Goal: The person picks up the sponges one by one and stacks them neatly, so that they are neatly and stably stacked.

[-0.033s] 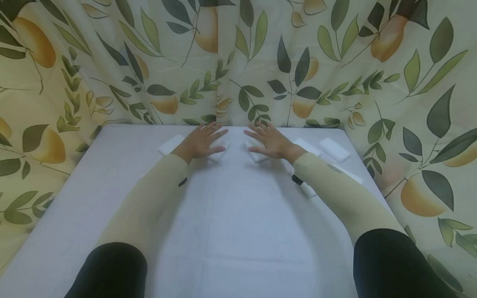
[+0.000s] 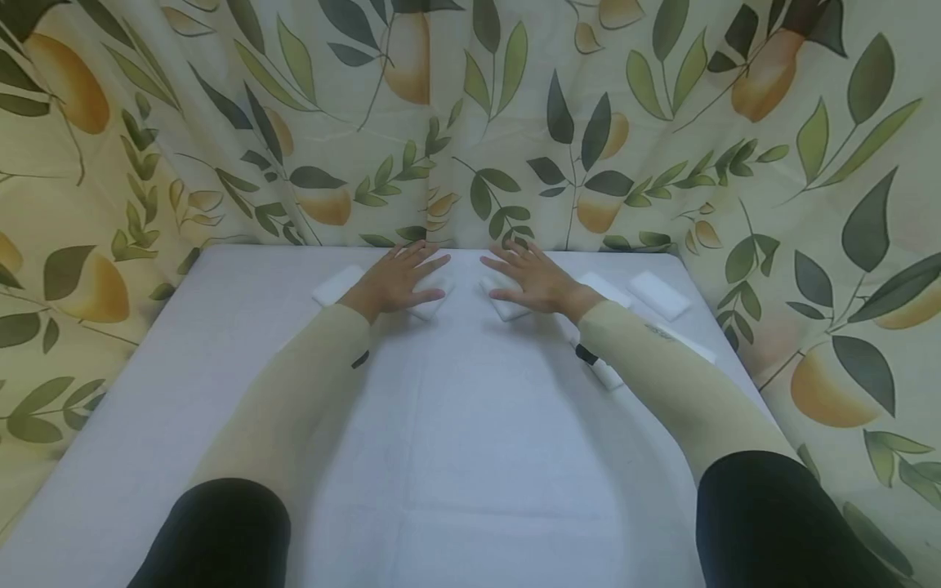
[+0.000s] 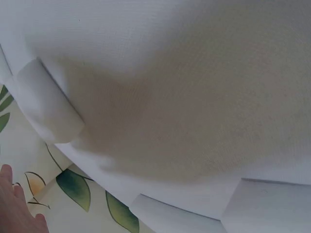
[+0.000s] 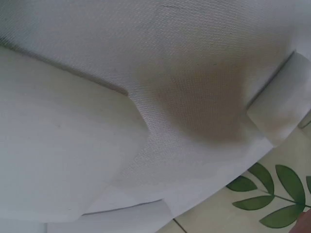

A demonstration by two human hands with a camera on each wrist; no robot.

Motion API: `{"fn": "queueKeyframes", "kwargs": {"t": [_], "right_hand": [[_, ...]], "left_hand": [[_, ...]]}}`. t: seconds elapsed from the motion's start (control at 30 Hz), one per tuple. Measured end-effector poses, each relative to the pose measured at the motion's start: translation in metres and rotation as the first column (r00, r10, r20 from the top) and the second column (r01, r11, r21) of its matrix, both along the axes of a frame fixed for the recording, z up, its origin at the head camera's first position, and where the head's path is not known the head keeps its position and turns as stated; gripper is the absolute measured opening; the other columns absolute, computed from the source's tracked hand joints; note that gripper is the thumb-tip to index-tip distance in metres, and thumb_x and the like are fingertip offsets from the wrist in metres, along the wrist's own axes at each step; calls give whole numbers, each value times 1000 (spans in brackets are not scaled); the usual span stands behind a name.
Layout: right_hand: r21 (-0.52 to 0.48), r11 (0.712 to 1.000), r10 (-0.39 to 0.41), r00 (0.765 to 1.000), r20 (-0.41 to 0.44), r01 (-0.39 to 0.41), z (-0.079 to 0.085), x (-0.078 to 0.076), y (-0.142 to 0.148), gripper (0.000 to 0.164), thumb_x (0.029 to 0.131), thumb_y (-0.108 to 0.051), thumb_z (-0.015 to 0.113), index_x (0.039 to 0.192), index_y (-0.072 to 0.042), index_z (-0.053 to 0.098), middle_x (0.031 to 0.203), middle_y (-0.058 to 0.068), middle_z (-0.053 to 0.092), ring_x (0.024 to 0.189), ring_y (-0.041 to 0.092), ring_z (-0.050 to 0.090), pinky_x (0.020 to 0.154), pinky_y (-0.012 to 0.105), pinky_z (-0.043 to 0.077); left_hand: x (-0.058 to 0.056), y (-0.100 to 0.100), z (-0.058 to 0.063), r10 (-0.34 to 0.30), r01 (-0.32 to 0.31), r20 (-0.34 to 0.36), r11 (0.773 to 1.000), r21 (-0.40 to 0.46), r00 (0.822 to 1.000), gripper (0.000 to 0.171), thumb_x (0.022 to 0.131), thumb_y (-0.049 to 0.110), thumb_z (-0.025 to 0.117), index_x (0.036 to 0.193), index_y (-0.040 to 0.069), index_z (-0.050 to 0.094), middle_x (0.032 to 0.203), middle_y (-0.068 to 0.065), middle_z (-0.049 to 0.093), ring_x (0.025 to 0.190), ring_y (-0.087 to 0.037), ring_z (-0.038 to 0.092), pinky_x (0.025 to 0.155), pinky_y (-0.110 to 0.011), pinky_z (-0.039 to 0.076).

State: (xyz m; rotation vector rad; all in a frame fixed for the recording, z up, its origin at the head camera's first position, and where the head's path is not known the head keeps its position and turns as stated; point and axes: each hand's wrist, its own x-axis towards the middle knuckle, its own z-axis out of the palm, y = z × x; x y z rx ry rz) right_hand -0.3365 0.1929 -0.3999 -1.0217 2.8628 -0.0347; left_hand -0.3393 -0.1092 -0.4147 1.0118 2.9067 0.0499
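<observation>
Both hands reach to the far side of a white-covered table, palms down and fingers spread, holding nothing. My left hand is over a small white rectangular block, which shows beyond its thumb. Another white block lies just left of that hand. My right hand partly covers a white block, with a second white block by its wrist. Shadows fall on the cloth below both hands. Fingers enter the left wrist view's lower left corner, beside a white block.
More white blocks lie at the right: one block near the far corner, another block under the right forearm. The white tablecloth spreads between the arms. A leaf-and-fruit patterned curtain hangs along the far edge and the sides.
</observation>
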Motion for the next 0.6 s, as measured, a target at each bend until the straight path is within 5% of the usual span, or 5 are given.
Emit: {"fn": "queueKeyframes", "kwargs": {"t": [0.6], "right_hand": [[-48, 997, -56, 998, 9, 56, 4, 4, 23, 74, 98, -62, 36, 158, -21, 21, 165, 11, 14, 152, 35, 6, 122, 55, 4]], "left_hand": [[4, -14, 5, 37, -37, 7, 998, 45, 999, 74, 99, 60, 36, 159, 20, 16, 164, -9, 17, 151, -30, 14, 121, -53, 14]]}}
